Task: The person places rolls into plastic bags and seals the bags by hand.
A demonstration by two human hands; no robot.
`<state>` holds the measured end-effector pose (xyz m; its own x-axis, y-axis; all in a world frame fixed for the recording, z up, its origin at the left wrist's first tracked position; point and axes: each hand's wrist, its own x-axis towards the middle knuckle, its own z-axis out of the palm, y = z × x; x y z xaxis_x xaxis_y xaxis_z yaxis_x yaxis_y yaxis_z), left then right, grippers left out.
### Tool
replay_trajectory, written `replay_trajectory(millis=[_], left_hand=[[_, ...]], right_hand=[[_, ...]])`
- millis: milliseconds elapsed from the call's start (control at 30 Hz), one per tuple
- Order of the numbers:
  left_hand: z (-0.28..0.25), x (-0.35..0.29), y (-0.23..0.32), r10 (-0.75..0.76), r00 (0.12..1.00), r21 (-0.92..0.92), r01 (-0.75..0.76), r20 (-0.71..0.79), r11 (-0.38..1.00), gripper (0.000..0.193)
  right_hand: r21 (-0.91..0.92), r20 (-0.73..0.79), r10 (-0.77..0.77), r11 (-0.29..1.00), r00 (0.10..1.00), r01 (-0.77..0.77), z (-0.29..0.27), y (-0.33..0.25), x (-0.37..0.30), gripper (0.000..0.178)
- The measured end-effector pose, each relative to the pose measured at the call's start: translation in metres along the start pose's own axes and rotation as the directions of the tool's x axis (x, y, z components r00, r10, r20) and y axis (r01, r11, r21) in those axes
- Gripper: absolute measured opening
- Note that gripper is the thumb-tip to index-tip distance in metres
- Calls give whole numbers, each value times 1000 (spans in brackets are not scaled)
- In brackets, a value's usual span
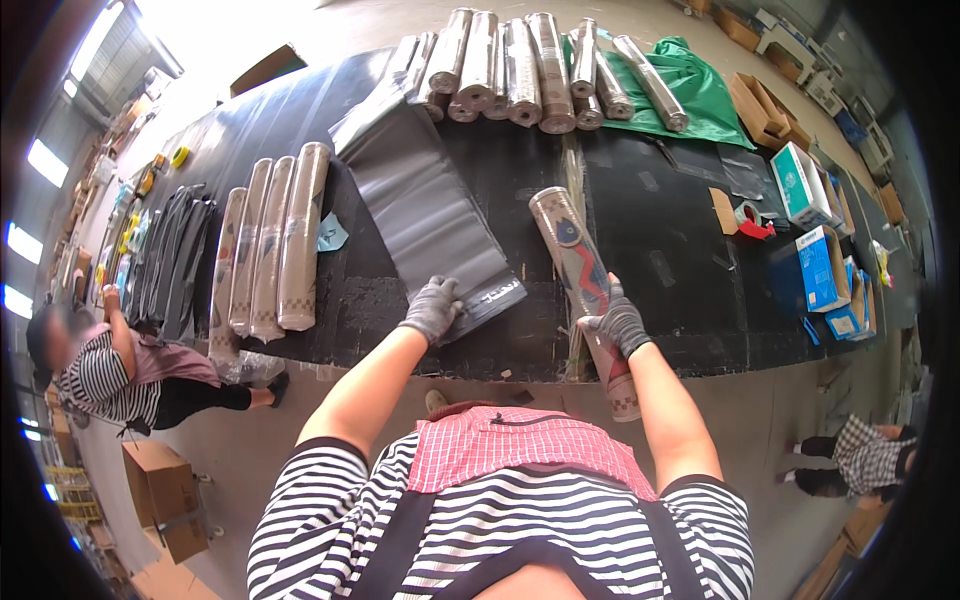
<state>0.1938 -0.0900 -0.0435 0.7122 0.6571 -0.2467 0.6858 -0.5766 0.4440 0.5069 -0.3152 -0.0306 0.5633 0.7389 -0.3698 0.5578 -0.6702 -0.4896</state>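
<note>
My right hand (619, 321), in a grey glove, is closed round a rolled mat (562, 238) with a beige, blue and red pattern in clear wrap. The roll lies at a slant, its near end sticking out past the table's front edge. My left hand (433, 309), also gloved, grips the near end of a long, flat grey plastic bag (420, 205). This bag seems to be the top one of a stack; my palm hides part of its edge. The bag and the roll lie apart, with black tabletop between them.
Wrapped rolls (520, 75) are heaped at the back beside green plastic sheeting (690, 85). Several more rolls (300, 235) lie left, near dark strips (175, 260). Small boxes (822, 268) and a tape roll (747, 213) sit right. One person (130, 365) stands left, another (865, 460) right.
</note>
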Motion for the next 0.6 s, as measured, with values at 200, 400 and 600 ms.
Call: replay_trajectory(millis=[200, 400, 600], left_hand=[[1, 15, 9, -46, 997, 63, 50, -54, 997, 36], [25, 32, -9, 68, 996, 136, -59, -63, 989, 27], [40, 55, -66, -121, 993, -743, 84, 4, 664, 18]], right_hand=[[356, -41, -191, 914, 981, 193, -2, 19, -22, 115], [355, 94, -392, 872, 915, 337, 18, -51, -86, 114], [191, 116, -398, 908, 910, 372, 53, -50, -101, 111]])
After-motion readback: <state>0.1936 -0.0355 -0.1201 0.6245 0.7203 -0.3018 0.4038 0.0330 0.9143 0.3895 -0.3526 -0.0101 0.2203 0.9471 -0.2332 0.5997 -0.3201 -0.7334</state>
